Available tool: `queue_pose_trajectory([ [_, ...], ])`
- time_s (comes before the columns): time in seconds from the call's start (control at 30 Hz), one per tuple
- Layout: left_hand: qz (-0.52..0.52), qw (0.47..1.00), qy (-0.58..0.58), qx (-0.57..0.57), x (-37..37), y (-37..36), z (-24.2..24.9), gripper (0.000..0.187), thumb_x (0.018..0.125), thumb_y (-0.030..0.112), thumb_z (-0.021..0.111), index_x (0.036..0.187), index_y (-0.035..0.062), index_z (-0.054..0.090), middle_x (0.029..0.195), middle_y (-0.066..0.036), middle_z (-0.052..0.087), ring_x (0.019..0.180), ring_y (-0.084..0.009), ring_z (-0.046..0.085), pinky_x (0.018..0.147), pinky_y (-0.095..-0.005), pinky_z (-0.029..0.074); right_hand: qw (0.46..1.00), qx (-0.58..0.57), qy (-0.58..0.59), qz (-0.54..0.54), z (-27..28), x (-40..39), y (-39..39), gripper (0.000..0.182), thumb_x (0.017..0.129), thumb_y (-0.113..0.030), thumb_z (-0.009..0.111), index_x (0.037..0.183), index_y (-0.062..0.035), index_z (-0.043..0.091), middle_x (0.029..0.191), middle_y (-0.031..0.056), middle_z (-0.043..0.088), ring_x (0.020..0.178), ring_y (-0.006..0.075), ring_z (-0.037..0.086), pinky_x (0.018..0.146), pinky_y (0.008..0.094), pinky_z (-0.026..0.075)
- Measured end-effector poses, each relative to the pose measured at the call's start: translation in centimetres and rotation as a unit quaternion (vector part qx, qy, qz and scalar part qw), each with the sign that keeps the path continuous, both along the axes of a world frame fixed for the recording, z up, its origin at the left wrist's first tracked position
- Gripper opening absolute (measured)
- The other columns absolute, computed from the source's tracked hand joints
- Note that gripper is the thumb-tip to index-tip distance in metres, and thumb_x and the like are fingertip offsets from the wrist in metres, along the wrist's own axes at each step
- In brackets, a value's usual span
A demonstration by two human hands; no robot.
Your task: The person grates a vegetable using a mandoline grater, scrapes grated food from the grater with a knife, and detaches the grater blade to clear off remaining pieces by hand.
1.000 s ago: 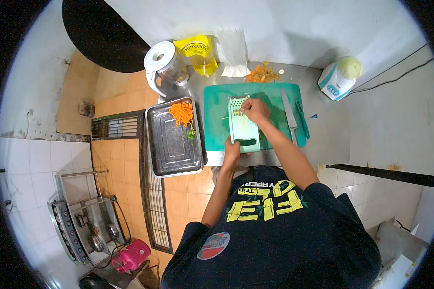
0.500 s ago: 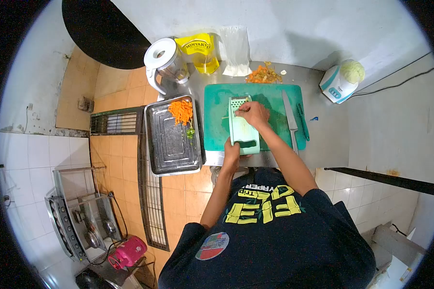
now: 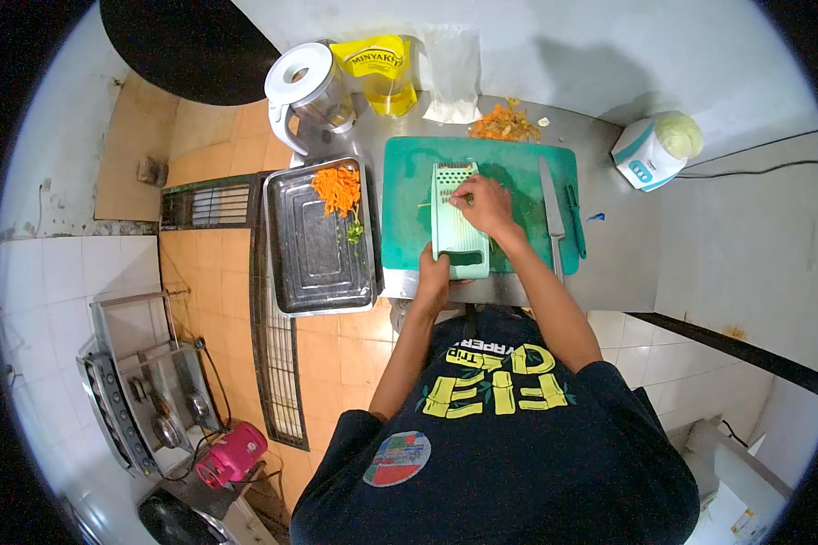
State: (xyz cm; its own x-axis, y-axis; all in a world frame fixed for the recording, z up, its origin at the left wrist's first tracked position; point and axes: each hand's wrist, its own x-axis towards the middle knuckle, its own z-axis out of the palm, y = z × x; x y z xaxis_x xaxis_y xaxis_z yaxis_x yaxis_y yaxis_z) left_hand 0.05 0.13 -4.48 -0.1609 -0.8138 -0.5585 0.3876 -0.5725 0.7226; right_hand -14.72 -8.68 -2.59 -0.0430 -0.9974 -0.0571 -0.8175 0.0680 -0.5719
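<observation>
A pale green grater (image 3: 461, 238) lies over the green cutting board (image 3: 409, 182), its handle end toward me. My left hand (image 3: 433, 274) is closed round the left edge of that handle end. On the upper part of the grater rests my right hand (image 3: 484, 203), fingers pinched; whatever they hold is too small to name. A knife (image 3: 552, 204) and a green-handled tool (image 3: 574, 222) lie at the board's right side. Left of the board, a metal tray (image 3: 320, 304) holds shredded carrot (image 3: 338, 190) and a little chopped green (image 3: 354, 232).
Behind the board are a blender jug (image 3: 314, 91), a yellow oil pouch (image 3: 379, 73), a white plastic bag (image 3: 453, 77) and orange peelings (image 3: 504, 123). A blender base (image 3: 641, 154) with a pale green round vegetable (image 3: 679, 136) stands at the back right. A pink gas cylinder (image 3: 234, 453) is lower left.
The view has shifted, so the counter and its objects appear slightly higher. My right hand is still at the grater's upper part, and my left hand keeps its hold.
</observation>
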Motion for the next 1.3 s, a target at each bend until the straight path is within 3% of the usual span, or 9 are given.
queue_pose_trajectory([
  [0.1, -0.006, 1.000, 0.017, 0.013, 0.0, 0.0, -0.1, 0.045, 0.084, -0.006, 0.031, 0.129, -0.0062, 0.040, 0.106, -0.022, 0.060, 0.080, -0.0347, 0.069, 0.055, -0.0442, 0.062, 0.998, 0.046, -0.043, 0.007, 0.4, -0.4, 0.0, 0.015, 0.079, -0.030, 0.077, 0.087, -0.0170, 0.075, 0.102, 0.0029, 0.068, 0.100, 0.0303, 0.061, 0.086, 0.0491, 0.044],
  [0.2, -0.002, 1.000, 0.020, 0.006, -0.1, 0.1, 0.2, 0.046, 0.084, -0.006, 0.032, 0.129, -0.0060, 0.039, 0.107, -0.022, 0.060, 0.080, -0.0352, 0.068, 0.057, -0.0446, 0.063, 1.000, 0.002, -0.013, -0.014, 0.9, 0.1, 0.7, 0.016, 0.078, -0.030, 0.079, 0.086, -0.0167, 0.074, 0.102, 0.0040, 0.068, 0.101, 0.0304, 0.061, 0.085, 0.0482, 0.045],
  [0.4, -0.014, 1.000, 0.000, 0.005, 0.1, 0.3, 0.4, 0.045, 0.086, -0.005, 0.034, 0.130, -0.0056, 0.040, 0.107, -0.021, 0.060, 0.082, -0.0348, 0.069, 0.058, -0.0435, 0.064, 1.000, 0.017, -0.016, -0.017, 2.4, 0.5, 0.7, 0.016, 0.077, -0.029, 0.080, 0.082, -0.0154, 0.073, 0.102, 0.0052, 0.069, 0.097, 0.0304, 0.063, 0.077, 0.0473, 0.048],
  [0.6, -0.026, 0.994, -0.103, -0.020, 0.3, 0.2, 0.6, 0.043, 0.087, -0.004, 0.037, 0.130, -0.0052, 0.042, 0.107, -0.022, 0.060, 0.083, -0.0339, 0.069, 0.056, -0.0425, 0.064, 0.993, 0.065, -0.093, -0.044, 1.2, 0.5, -0.2, 0.016, 0.076, -0.026, 0.081, 0.082, -0.0146, 0.072, 0.087, 0.0043, 0.071, 0.084, 0.0266, 0.067, 0.071, 0.0418, 0.051],
  [0.73, 0.003, 1.000, -0.007, 0.010, -0.3, 0.2, 0.8, 0.041, 0.090, -0.002, 0.035, 0.130, -0.0043, 0.040, 0.106, -0.022, 0.061, 0.079, -0.0331, 0.069, 0.055, -0.0404, 0.063, 0.992, 0.044, -0.081, -0.088, 0.6, 1.0, -0.3, 0.017, 0.076, -0.026, 0.081, 0.084, -0.0147, 0.071, 0.084, 0.0023, 0.071, 0.082, 0.0243, 0.068, 0.069, 0.0406, 0.051],
  [0.87, -0.034, 0.999, -0.031, 0.005, -0.2, 0.2, 1.0, 0.042, 0.088, -0.003, 0.035, 0.129, -0.0060, 0.041, 0.110, -0.023, 0.059, 0.088, -0.0338, 0.068, 0.057, -0.0388, 0.061, 0.991, 0.058, -0.058, -0.104, -0.3, 1.1, -0.8, 0.016, 0.076, -0.026, 0.080, 0.085, -0.0160, 0.072, 0.086, -0.0002, 0.071, 0.082, 0.0228, 0.069, 0.069, 0.0402, 0.051],
  [1.07, -0.011, 1.000, -0.020, -0.002, -0.2, 0.5, 0.8, 0.044, 0.088, 0.002, 0.038, 0.131, -0.0068, 0.041, 0.110, -0.023, 0.059, 0.085, -0.0334, 0.067, 0.058, -0.0401, 0.061, 0.978, 0.148, -0.070, -0.128, -1.2, 0.5, -2.7, 0.021, 0.073, -0.033, 0.083, 0.086, -0.0203, 0.073, 0.090, -0.0036, 0.073, 0.086, 0.0202, 0.070, 0.073, 0.0376, 0.053],
  [1.17, -0.024, 0.998, -0.050, -0.014, -0.1, 0.4, 0.1, 0.047, 0.085, -0.004, 0.033, 0.131, -0.0067, 0.039, 0.108, -0.023, 0.059, 0.082, -0.0349, 0.067, 0.057, -0.0440, 0.064, 0.972, 0.169, -0.051, -0.153, 0.4, 0.4, -3.2, 0.021, 0.072, -0.035, 0.084, 0.085, -0.0214, 0.073, 0.091, -0.0036, 0.073, 0.087, 0.0204, 0.070, 0.075, 0.0376, 0.054],
  [1.3, -0.018, 0.999, -0.024, -0.038, 0.0, 0.2, 0.0, 0.045, 0.084, -0.004, 0.034, 0.128, -0.0114, 0.041, 0.107, -0.024, 0.059, 0.078, -0.0354, 0.067, 0.051, -0.0431, 0.060, 0.981, 0.121, -0.044, -0.143, -0.7, 0.3, -3.2, 0.023, 0.074, -0.037, 0.082, 0.088, -0.0214, 0.075, 0.090, -0.0015, 0.074, 0.087, 0.0210, 0.070, 0.075, 0.0383, 0.054],
])
